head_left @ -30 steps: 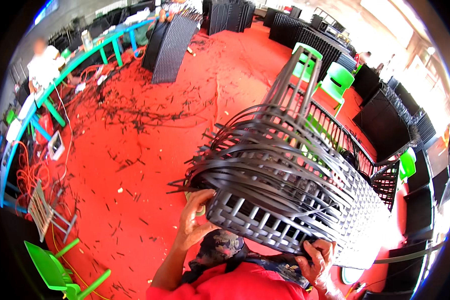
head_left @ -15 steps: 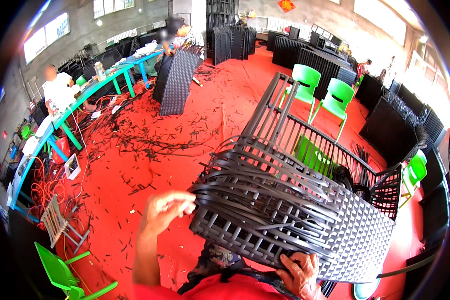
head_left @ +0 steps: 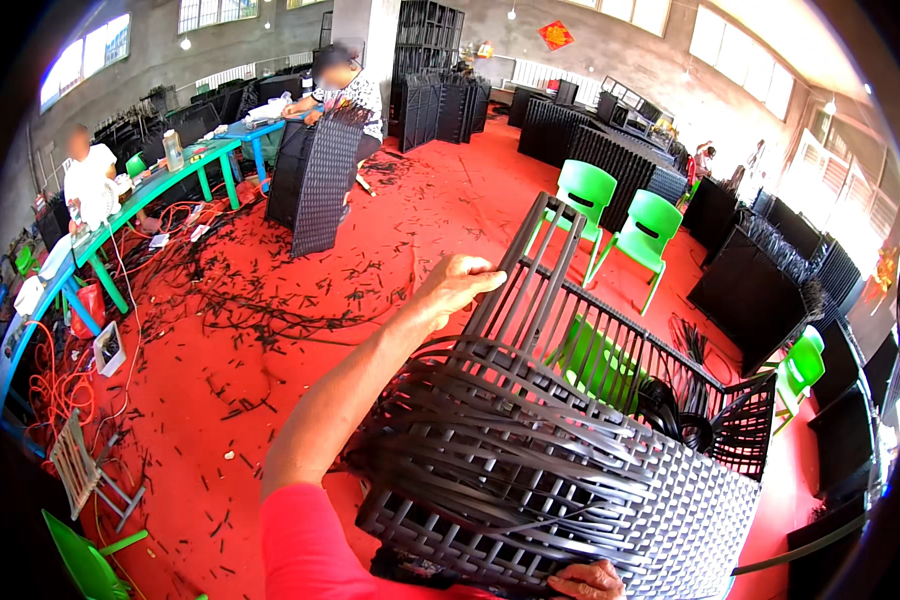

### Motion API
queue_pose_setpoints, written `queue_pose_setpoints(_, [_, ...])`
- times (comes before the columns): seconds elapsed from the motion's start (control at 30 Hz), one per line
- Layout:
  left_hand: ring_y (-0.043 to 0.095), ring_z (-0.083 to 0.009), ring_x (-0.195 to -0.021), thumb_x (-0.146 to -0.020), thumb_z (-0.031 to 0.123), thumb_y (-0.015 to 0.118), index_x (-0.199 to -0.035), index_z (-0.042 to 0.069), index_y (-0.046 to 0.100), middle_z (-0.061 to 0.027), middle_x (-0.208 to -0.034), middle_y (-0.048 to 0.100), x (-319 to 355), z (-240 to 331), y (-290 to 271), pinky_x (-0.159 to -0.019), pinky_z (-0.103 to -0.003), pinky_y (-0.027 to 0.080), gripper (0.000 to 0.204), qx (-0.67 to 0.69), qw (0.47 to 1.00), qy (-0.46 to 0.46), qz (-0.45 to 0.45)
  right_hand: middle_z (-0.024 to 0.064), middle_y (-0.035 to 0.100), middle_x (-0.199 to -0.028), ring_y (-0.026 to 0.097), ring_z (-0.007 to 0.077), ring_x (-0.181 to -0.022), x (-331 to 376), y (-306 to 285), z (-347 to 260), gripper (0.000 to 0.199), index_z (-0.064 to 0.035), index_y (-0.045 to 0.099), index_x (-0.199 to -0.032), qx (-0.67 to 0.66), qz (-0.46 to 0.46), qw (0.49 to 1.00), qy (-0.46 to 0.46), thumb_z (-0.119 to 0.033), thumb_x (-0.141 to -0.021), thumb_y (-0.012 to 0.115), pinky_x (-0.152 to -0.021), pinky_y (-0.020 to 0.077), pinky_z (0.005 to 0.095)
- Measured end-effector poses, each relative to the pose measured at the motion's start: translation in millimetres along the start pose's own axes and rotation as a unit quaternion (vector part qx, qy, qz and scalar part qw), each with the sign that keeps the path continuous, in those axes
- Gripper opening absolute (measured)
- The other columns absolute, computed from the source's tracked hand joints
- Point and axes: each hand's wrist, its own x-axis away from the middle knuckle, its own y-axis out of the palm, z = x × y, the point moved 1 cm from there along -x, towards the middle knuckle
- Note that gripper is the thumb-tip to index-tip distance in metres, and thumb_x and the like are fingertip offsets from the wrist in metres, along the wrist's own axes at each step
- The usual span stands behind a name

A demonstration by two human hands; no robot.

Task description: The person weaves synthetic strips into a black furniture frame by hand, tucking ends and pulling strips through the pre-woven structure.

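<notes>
A large dark woven rattan frame [head_left: 685,490] stands tilted in front of me. Tight weave covers its right part, while many long loose plastic strips [head_left: 470,385] lie across the left part. My left hand [head_left: 458,290] reaches forward, arm stretched, its fingertips pressed together beside the bare metal bars [head_left: 530,275] at the frame's far end. Whether a strip is pinched in them is too fine to make out. My right hand [head_left: 587,580] is at the frame's near edge, fingers bent over the rim and partly cut off by the picture's lower border.
Two green chairs [head_left: 586,190] stand beyond the frame, and another green chair [head_left: 800,370] at the right. Strip scraps litter the red floor [head_left: 270,400]. A person sits behind a woven panel [head_left: 320,180] near a long blue-green table [head_left: 185,170]. Orange cables [head_left: 60,370] lie left.
My left hand has moved forward and right, from the loose strips' left ends to the metal bars. My right hand stays at the near rim. The view has shifted a little.
</notes>
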Motion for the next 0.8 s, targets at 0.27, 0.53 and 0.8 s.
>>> queue_pose_setpoints(0.27, [0.054, -0.0053, -0.061, -0.083, 0.031, 0.069, -0.082, 0.012, 0.064, 0.0031, -0.074, 0.063, -8, 3, -8, -0.049, -0.021, 0.037, 0.02, 0.097, 0.99, -0.102, -0.017, 0.0126, 0.06, -0.103, 0.057, 0.0301, -0.089, -3, -2, 4, 0.03, -0.0058, 0.066, -0.102, -0.013, 0.008, 1.0, -0.021, -0.006, -0.072, 0.068, -0.075, 0.0478, 0.039])
queue_pose_setpoints(0.53, [0.057, -0.0049, -0.067, -0.085, 0.029, 0.066, -0.098, 0.015, 0.062, 0.005, -0.079, 0.063, -13, -8, -8, -0.057, -0.021, 0.043, 0.019, 0.209, 0.97, -0.111, -0.056, 0.0127, 0.06, -0.103, 0.057, 0.0299, -0.089, -10, -1, 3, 0.03, -0.0058, 0.066, -0.102, -0.009, -0.001, 1.0, -0.017, -0.006, -0.072, 0.069, -0.074, 0.048, 0.0389])
queue_pose_setpoints(0.8, [0.057, -0.0137, -0.073, -0.076, 0.033, 0.075, -0.093, 0.001, 0.056, -0.0057, -0.077, 0.059, 20, 9, 3, -0.065, -0.031, 0.048, 0.041, -0.189, 0.97, 0.152, 0.03, 0.0129, 0.06, -0.103, 0.057, 0.0296, -0.088, -12, 0, 3, 0.03, -0.0058, 0.066, -0.101, -0.004, -0.003, 1.0, -0.004, -0.006, -0.072, 0.069, -0.073, 0.0482, 0.0388])
